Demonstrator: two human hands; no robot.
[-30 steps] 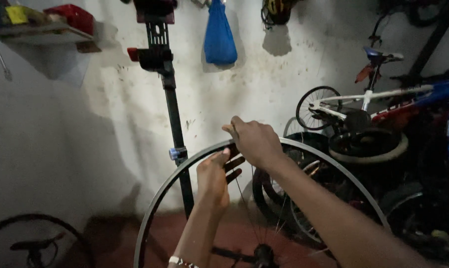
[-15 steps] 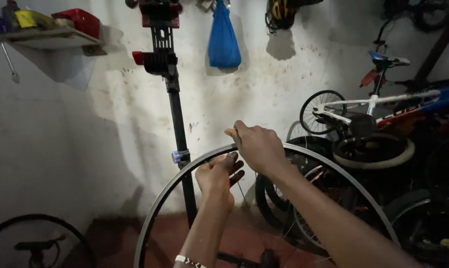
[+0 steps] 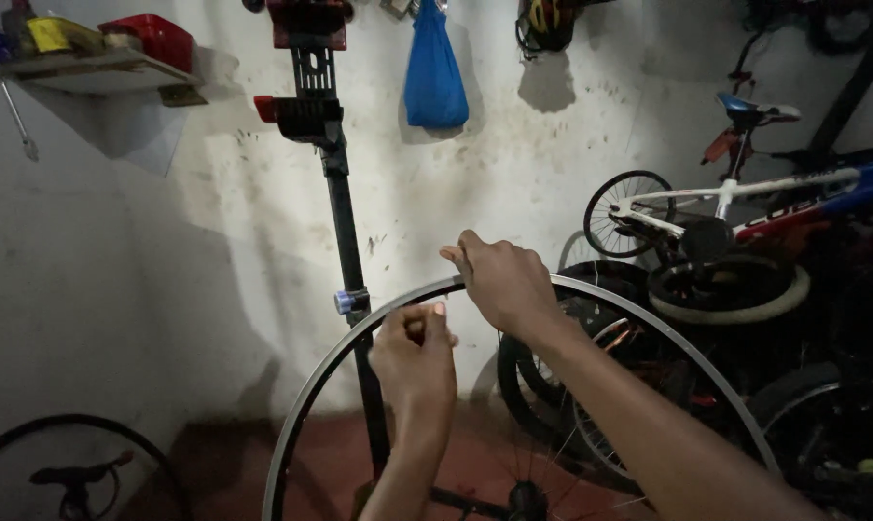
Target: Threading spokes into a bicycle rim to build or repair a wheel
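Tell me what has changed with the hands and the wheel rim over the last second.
The left hand has drawn in from open fingers spread against the rim to a loose fist just inside it, thumb up. The right hand stays gripped over the top of the rim, in much the same spot. The rim remains upright in front of the black repair stand; the blue bag and the bikes have not moved.

Wheel rim (image 3: 359, 359) bottom (and hub) cut off below
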